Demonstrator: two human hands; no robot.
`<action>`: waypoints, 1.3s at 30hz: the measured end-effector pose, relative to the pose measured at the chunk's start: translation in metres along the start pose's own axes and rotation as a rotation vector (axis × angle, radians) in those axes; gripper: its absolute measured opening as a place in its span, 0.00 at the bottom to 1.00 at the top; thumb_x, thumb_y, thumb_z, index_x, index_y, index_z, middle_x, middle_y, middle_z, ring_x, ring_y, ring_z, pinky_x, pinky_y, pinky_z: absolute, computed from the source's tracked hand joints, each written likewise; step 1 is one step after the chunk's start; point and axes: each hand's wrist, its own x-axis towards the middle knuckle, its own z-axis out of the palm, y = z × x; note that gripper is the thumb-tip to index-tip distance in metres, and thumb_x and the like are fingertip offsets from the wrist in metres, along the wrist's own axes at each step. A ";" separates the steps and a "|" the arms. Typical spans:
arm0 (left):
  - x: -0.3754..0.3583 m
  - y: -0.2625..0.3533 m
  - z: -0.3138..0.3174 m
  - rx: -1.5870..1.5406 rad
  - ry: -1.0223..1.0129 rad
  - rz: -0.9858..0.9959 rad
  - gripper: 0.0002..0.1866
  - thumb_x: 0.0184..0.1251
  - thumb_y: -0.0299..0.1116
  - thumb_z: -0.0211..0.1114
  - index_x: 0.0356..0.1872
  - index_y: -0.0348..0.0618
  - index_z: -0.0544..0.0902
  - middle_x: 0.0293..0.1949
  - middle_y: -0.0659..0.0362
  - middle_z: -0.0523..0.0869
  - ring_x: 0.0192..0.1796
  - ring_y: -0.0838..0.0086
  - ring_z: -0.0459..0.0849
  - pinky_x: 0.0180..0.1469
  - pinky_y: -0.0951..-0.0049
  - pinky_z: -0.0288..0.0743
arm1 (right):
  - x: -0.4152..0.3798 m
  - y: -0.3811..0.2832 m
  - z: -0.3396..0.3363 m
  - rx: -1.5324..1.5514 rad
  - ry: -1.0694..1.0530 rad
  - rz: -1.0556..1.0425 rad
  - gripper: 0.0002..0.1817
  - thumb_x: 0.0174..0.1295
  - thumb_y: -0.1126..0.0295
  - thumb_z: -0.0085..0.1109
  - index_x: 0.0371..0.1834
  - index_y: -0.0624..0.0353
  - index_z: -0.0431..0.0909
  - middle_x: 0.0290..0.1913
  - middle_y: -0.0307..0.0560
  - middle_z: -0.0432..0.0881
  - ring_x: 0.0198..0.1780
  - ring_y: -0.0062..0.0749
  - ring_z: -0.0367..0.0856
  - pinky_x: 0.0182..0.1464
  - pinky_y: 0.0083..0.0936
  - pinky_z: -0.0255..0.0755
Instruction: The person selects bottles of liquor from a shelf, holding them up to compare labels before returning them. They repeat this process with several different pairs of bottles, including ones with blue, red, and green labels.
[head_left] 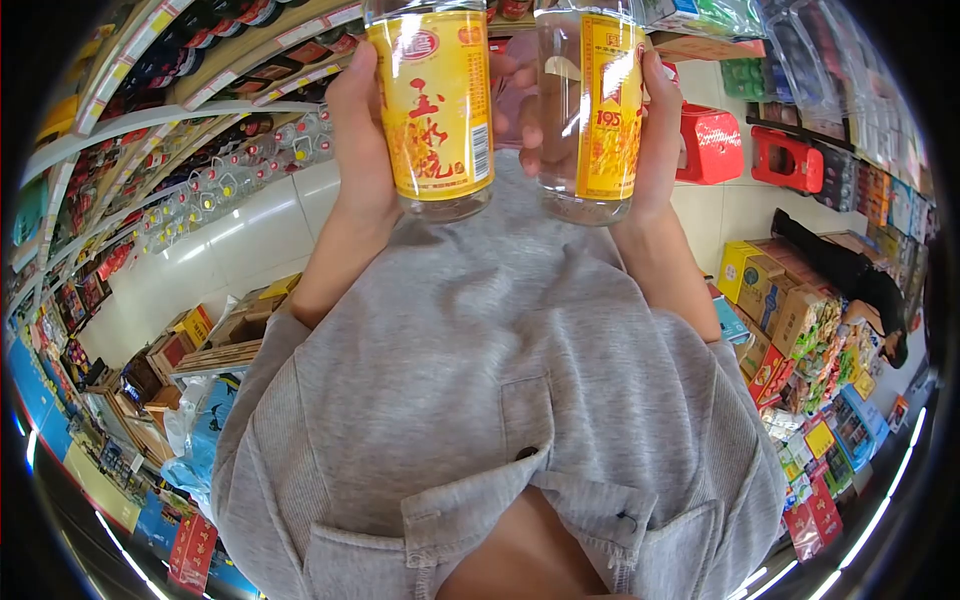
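Observation:
At the top middle, two clear glass bottles with yellow labels are held side by side, their bases towards the grey shirt. My left hand (362, 150) is closed around the left bottle (432, 110), with its thumb on the outer side and fingertips showing past the inner edge. Red characters and a barcode are on this bottle's label. The right bottle (610, 110) is in my right hand (658, 140), whose thumb rests on the outer side and whose fingers curl round the inner side. A narrow gap separates the bottles. Their tops are cut off by the frame.
Shelves of bottles (215, 85) line the upper left, with clear jugs (225, 190) below. Red stools (710, 145) stand at upper right. Cardboard boxes (765, 290) and packaged goods lie at right; another person in black (850, 270) is beyond. More boxes (170, 350) are at left.

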 end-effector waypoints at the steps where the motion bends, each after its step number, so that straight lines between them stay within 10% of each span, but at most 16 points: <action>1: 0.000 0.000 0.005 -0.023 0.018 0.001 0.41 0.77 0.65 0.35 0.63 0.34 0.76 0.51 0.44 0.86 0.40 0.62 0.88 0.41 0.66 0.84 | -0.001 -0.001 -0.001 0.000 0.005 -0.005 0.45 0.72 0.30 0.27 0.64 0.62 0.75 0.48 0.56 0.84 0.34 0.40 0.85 0.31 0.34 0.81; 5: 0.003 -0.003 0.002 -0.269 -0.204 -0.043 0.40 0.79 0.64 0.36 0.63 0.34 0.76 0.50 0.45 0.87 0.44 0.61 0.89 0.45 0.64 0.85 | -0.001 0.001 -0.008 0.013 -0.018 -0.023 0.43 0.72 0.32 0.32 0.72 0.58 0.67 0.56 0.54 0.80 0.37 0.39 0.84 0.35 0.37 0.80; 8: 0.003 -0.002 0.015 0.177 -0.010 0.020 0.38 0.81 0.62 0.36 0.62 0.35 0.76 0.51 0.45 0.87 0.44 0.60 0.89 0.47 0.60 0.85 | 0.001 0.001 -0.017 0.009 -0.086 -0.028 0.41 0.73 0.34 0.31 0.73 0.55 0.67 0.57 0.54 0.78 0.39 0.41 0.82 0.37 0.39 0.78; 39: 0.011 -0.040 0.023 0.278 0.068 -0.031 0.41 0.77 0.68 0.40 0.62 0.36 0.77 0.47 0.49 0.88 0.37 0.64 0.88 0.39 0.61 0.86 | -0.013 -0.004 -0.042 0.037 0.081 0.042 0.40 0.71 0.33 0.34 0.65 0.59 0.73 0.50 0.49 0.84 0.38 0.43 0.83 0.40 0.41 0.80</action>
